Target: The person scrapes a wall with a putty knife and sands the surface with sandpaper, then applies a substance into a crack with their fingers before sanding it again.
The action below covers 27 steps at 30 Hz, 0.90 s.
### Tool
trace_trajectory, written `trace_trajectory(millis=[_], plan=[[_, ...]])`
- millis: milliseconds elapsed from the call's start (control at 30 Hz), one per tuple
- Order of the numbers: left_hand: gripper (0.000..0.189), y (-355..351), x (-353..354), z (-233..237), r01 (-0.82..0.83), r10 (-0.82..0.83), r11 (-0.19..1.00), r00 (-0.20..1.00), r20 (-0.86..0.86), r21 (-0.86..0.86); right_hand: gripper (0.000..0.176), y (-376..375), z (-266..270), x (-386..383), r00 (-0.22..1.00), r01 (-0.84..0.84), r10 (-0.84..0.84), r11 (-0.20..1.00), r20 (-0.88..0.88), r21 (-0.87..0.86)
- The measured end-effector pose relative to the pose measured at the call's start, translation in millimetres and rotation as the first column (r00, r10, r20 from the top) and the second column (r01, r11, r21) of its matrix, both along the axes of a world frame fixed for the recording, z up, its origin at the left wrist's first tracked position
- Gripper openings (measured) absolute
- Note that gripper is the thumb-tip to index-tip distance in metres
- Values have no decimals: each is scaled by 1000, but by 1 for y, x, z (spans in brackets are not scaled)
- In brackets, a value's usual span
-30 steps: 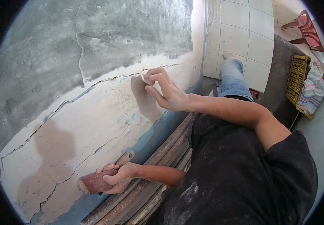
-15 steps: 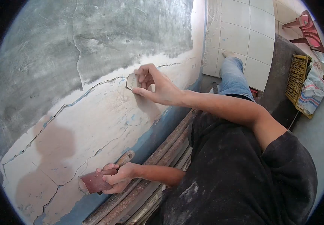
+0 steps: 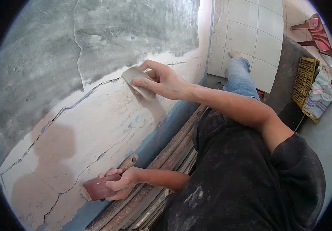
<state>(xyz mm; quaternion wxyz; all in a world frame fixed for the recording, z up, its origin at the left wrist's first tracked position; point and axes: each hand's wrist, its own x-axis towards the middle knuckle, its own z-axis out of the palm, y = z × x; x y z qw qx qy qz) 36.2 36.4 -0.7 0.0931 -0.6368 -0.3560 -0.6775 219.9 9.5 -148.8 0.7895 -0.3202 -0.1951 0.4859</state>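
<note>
My right hand (image 3: 166, 81) pinches a greyish-beige, bent flat piece (image 3: 136, 79) between thumb and fingers, at the long crack in the wall (image 3: 108, 104). This crack runs near the lower edge of the grey patch (image 3: 50, 57). Lower down, my left hand (image 3: 124, 185) is closed around a dark red, curved sheet (image 3: 101, 188), along with a tool whose wooden handle (image 3: 129, 161) sticks out above the fingers. The far side of the sheet and the tool's other end are hidden.
Long rusty pipes and bars (image 3: 166, 158) lie along the wall's foot beside my body. Pale floor tiles (image 3: 243, 34) show at the top. To the right are a yellow crate (image 3: 303, 82), a white striped sack (image 3: 320, 94) and a red chair (image 3: 318, 34).
My right hand has shifted slightly up the wall, and the piece in it has tilted, so more of its broad face shows. My left hand has barely moved.
</note>
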Motion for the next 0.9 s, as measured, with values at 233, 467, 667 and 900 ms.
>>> trace_trajectory(millis=[233,467,667,900], plan=[[40,1,2,0,10,-10,999,1000,15,31,44,11,-17,9,977,-109,146,968,157,-227],[38,1,8,0,-10,8,998,1000,25,57,54,15,15,22,966,-114,163,966,202,-232],[39,-1,12,1,-42,43,997,999,-17,57,54,17,2,20,947,-57,130,968,294,-246],[37,-5,11,-4,-34,35,999,998,-59,23,57,17,2,30,909,-37,149,959,389,-281]])
